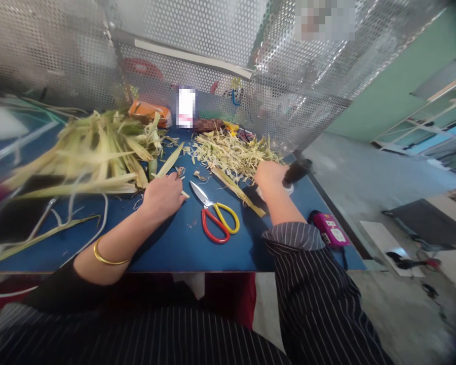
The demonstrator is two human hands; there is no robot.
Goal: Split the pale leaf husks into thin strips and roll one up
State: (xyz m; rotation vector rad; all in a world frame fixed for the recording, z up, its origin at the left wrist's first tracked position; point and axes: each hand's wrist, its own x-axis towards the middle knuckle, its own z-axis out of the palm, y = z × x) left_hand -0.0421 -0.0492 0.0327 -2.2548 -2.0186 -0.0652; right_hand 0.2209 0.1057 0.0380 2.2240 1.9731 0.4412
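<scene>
My left hand (163, 195) rests low over the blue table, its fingers curled closed on a pale corn husk strip (185, 194) whose end pokes out by the thumb. A small brown twisted scrap (180, 173) shows at its fingertips. Scissors (210, 205) with one red and one yellow handle lie between my hands, blades slightly parted. My right hand (271, 177) is at the right edge of a heap of shredded husk (231, 154), beside a black cylindrical object (297, 172); its fingers are hidden. One long husk piece (239, 191) lies left of that hand.
A big pile of corn husks (102, 147) covers the table's left part, near white cables (104, 213). At the back stand an orange pack (150, 112) and a lit phone (186, 107) before a perforated screen. A purple pack (330, 229) sits by the right edge.
</scene>
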